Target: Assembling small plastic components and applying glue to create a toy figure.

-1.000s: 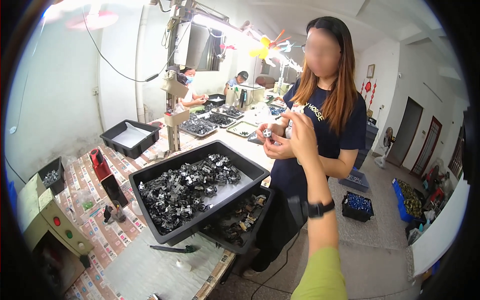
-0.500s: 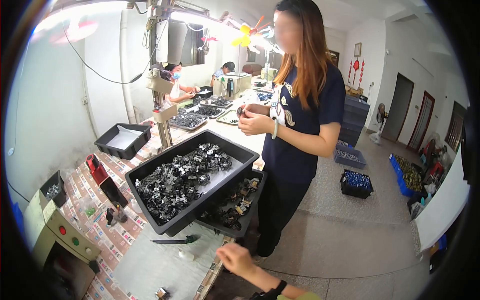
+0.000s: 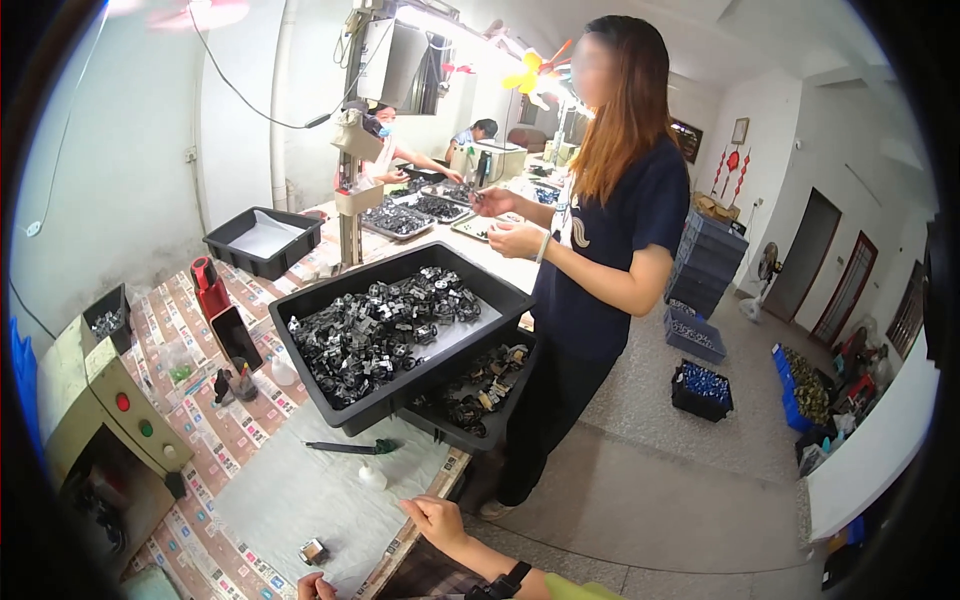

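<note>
My right hand (image 3: 436,522), with a dark band on its wrist, is at the table's front edge. Its fingers are curled together and nothing shows in them. Only a few fingers of my left hand (image 3: 316,588) come in at the lower edge, just below a small block-shaped metal part (image 3: 313,551). That part lies on a whitish sheet (image 3: 270,500). Farther up the sheet are a long dark pen-shaped tool (image 3: 345,447) and a small white bottle (image 3: 372,478).
A black bin (image 3: 500,305) of small black-and-metal parts overlaps another bin (image 3: 500,400). A co-worker (image 3: 625,220) stands behind them. At left are a machine with buttons (image 3: 125,425), a phone (image 3: 236,337) and a black tray (image 3: 262,245). Two more people sit farther back.
My right hand has shifted left to the table edge. Fingers of my left hand have come into view beside the metal part. The co-worker's hands have moved apart.
</note>
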`<state>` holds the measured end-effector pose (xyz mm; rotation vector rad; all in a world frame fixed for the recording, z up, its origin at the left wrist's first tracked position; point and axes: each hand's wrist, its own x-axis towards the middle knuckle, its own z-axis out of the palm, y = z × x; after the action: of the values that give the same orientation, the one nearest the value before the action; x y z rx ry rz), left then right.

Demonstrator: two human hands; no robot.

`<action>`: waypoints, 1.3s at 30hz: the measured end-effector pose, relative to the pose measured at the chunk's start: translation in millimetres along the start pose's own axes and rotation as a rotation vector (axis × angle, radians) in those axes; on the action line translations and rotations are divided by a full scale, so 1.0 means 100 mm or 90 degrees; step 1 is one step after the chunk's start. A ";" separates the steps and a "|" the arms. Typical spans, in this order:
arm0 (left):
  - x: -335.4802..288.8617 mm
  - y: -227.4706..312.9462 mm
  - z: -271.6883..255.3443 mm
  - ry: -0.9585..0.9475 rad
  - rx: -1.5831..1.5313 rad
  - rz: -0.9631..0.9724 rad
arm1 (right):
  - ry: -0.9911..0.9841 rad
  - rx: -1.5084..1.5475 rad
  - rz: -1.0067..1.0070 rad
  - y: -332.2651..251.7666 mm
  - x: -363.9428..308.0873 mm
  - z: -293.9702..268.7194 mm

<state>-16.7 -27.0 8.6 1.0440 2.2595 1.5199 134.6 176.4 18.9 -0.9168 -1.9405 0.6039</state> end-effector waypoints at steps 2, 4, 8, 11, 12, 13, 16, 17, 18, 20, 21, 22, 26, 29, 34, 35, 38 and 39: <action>0.02 -0.04 0.01 0.008 -0.028 0.008 | 0.014 0.000 0.031 -0.06 -0.01 -0.05; 0.00 -0.03 0.02 0.014 -0.053 0.013 | -0.004 -0.019 0.041 -0.05 -0.04 -0.06; -0.01 0.09 -0.06 -0.002 -0.069 -0.002 | 0.003 -0.001 -0.001 -0.16 -0.05 0.01; -0.06 -0.01 -0.12 -0.050 -0.060 -0.046 | -0.087 0.011 -0.038 -0.21 -0.11 0.08; -0.05 -0.21 -0.08 -0.008 -0.127 -0.025 | -0.104 0.013 -0.055 -0.27 -0.12 0.09; -0.06 -0.29 -0.07 0.038 -0.193 -0.004 | -0.124 0.016 -0.074 -0.33 -0.12 0.12; -0.06 -0.16 -0.19 0.015 -0.134 0.060 | -0.214 0.106 -0.065 -0.56 -0.17 0.21; -0.04 0.03 -0.27 -0.023 -0.150 0.020 | -0.233 0.113 -0.065 -0.67 -0.21 0.26; 0.05 0.24 -0.31 -0.055 -0.110 0.111 | -0.281 0.159 -0.092 -0.78 -0.22 0.30; 0.03 0.33 -0.33 -0.046 -0.160 0.132 | -0.368 0.226 -0.116 -0.95 -0.32 0.42; 0.05 0.37 -0.35 -0.060 -0.130 0.138 | -0.417 0.229 -0.151 -1.00 -0.37 0.48; 0.02 0.39 -0.40 -0.072 -0.099 0.138 | -0.471 0.236 -0.187 -1.06 -0.44 0.52; -0.02 0.25 -0.55 -0.065 -0.027 0.157 | -0.686 0.222 -0.110 -1.18 -0.50 0.60; -0.14 0.15 -0.64 -0.051 -0.015 0.178 | -0.810 0.329 0.002 -1.23 -0.53 0.63; -0.34 -0.04 -0.70 -0.009 0.020 0.190 | -0.899 0.313 0.008 -1.29 -0.59 0.65; -0.39 -0.06 -0.72 0.011 0.037 0.193 | -0.914 0.319 0.008 -1.30 -0.64 0.67; -0.41 -0.07 -0.78 0.061 0.085 0.207 | -0.912 0.344 0.002 -1.30 -0.73 0.74; -0.41 -0.07 -0.80 0.078 0.098 0.214 | -0.920 0.346 0.034 -1.33 -0.73 0.74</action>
<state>-34.0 -113.1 29.5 1.4755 2.4108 1.5885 46.7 34.1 38.8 -0.0560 -2.6336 2.0884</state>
